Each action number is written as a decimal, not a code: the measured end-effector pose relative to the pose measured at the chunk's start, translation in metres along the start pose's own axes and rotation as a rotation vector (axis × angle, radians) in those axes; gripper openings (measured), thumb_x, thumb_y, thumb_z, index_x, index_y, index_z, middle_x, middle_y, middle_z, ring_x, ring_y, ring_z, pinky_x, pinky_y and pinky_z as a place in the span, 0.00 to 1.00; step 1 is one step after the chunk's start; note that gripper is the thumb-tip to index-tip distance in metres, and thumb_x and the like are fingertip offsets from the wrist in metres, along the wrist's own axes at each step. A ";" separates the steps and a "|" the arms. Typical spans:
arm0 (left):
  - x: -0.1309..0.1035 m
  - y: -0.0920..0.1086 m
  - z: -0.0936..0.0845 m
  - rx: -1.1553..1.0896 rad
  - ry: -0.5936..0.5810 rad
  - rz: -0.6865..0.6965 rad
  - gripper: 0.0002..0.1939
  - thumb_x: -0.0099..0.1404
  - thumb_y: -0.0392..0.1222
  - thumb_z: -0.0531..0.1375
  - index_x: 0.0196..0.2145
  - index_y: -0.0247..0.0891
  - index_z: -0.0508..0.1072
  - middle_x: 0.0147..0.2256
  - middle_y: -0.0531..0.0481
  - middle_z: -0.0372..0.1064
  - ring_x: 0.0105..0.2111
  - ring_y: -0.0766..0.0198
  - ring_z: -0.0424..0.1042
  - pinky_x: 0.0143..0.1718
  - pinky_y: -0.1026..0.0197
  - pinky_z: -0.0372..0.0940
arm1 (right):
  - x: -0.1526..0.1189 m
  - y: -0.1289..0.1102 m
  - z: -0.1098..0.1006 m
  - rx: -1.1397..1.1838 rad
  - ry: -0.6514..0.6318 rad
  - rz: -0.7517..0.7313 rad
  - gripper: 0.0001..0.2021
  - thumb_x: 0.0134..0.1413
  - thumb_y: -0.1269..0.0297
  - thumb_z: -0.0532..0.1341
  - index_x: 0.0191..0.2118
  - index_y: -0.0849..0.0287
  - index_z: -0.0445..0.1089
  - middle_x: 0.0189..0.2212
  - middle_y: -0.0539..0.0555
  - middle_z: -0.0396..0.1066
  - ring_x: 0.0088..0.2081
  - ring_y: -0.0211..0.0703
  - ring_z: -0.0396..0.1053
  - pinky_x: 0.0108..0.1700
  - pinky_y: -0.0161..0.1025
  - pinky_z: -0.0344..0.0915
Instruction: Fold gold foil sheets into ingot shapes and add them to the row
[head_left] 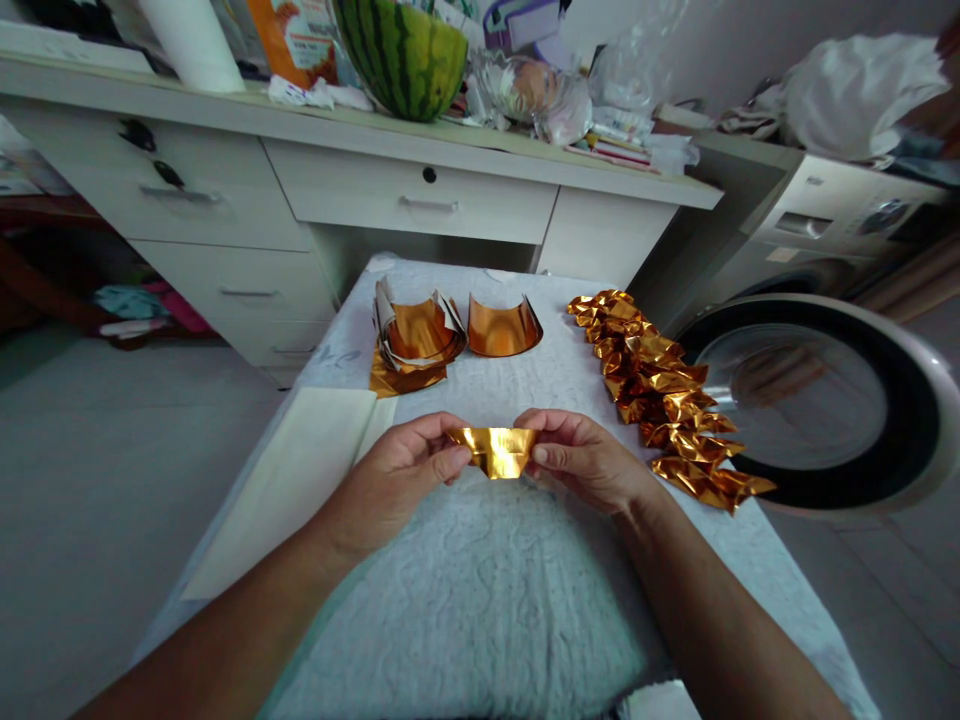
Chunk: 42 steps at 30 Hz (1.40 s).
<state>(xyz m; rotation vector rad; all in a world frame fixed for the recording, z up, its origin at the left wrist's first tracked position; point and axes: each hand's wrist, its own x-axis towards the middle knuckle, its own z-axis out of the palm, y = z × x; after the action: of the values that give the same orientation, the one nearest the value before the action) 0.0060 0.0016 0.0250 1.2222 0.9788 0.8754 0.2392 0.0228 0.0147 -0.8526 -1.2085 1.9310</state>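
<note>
Between my two hands is a folded piece of gold foil paper (498, 453), shiny and narrowing toward its lower edge. My left hand (416, 460) pinches its left end between thumb and fingers. The right end is pinched the same way by my right hand (574, 455). Beyond my hands lie a stack of curled gold foil sheets (420, 335) and, beside it, a single curled foil sheet (506, 328). A row of folded gold foil pieces (660, 385) runs down the right side of the cloth-covered table (510, 600).
White paper sheets (292, 480) lie at the table's left. An open washing machine door (810, 400) stands close on the right. Behind is a white drawer desk (420, 195) carrying a cut watermelon (405, 60), a paper roll (191, 40) and plastic bags.
</note>
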 end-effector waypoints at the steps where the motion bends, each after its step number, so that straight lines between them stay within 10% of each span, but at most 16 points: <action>1: 0.001 -0.001 0.000 -0.001 0.005 0.015 0.09 0.62 0.44 0.62 0.37 0.38 0.74 0.27 0.55 0.63 0.28 0.67 0.62 0.30 0.65 0.59 | 0.000 0.000 0.000 -0.006 -0.007 -0.013 0.14 0.46 0.58 0.73 0.35 0.60 0.73 0.28 0.48 0.68 0.27 0.32 0.63 0.28 0.30 0.59; 6: 0.004 -0.007 0.000 -0.133 0.002 0.100 0.09 0.59 0.45 0.66 0.35 0.37 0.76 0.40 0.49 0.66 0.39 0.63 0.66 0.39 0.63 0.60 | 0.001 0.003 -0.004 -0.019 -0.050 -0.061 0.13 0.48 0.58 0.72 0.34 0.61 0.74 0.30 0.49 0.69 0.28 0.32 0.64 0.30 0.30 0.60; 19: 0.002 -0.013 -0.001 -0.309 -0.069 -0.115 0.16 0.56 0.50 0.70 0.35 0.36 0.73 0.28 0.53 0.69 0.28 0.69 0.66 0.31 0.66 0.58 | 0.001 0.005 -0.008 0.000 -0.062 -0.003 0.14 0.45 0.63 0.73 0.36 0.61 0.72 0.28 0.48 0.73 0.26 0.31 0.66 0.29 0.29 0.61; 42: 0.004 -0.015 -0.002 -0.219 -0.128 -0.090 0.12 0.58 0.46 0.68 0.33 0.36 0.73 0.28 0.54 0.72 0.30 0.68 0.67 0.34 0.65 0.58 | 0.002 0.004 -0.006 -0.026 -0.096 -0.037 0.12 0.47 0.63 0.72 0.33 0.61 0.70 0.26 0.46 0.68 0.25 0.30 0.61 0.27 0.29 0.56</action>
<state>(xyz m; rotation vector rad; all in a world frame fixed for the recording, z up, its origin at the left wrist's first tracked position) 0.0055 0.0038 0.0100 1.0271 0.8063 0.8012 0.2424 0.0257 0.0087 -0.7525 -1.2992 1.9495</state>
